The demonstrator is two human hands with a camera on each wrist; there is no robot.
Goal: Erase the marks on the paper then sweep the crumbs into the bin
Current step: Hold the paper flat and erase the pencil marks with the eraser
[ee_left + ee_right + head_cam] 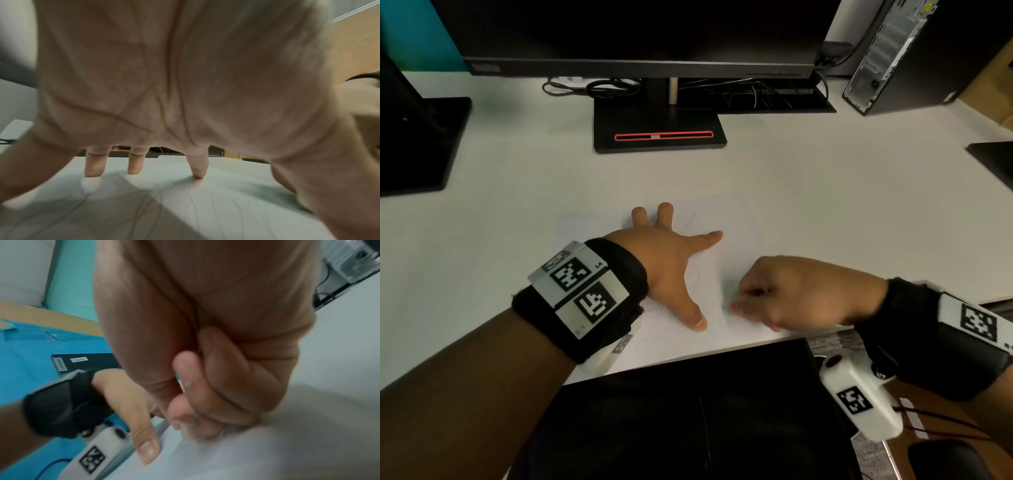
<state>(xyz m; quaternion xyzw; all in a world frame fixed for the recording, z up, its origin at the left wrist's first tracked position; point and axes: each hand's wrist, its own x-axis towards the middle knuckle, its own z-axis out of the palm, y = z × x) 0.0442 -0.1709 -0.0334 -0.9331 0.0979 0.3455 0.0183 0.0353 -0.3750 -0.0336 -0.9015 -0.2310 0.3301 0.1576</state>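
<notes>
Your left hand (671, 260) lies flat with fingers (93, 167) spread on the paper (736, 219), judged to be pinning the sheet against rubbing; your right hand (787, 291), just right of it, is curled tight at the paper's near right part, fingertips pinched down on the sheet. What it grips, presumably an eraser, is hidden, so you cannot tell. The paper lies on the white tabletop (551, 171) near its near edge, with faint marks (193, 206) remaining; crumbs and bin are not discernible.
</notes>
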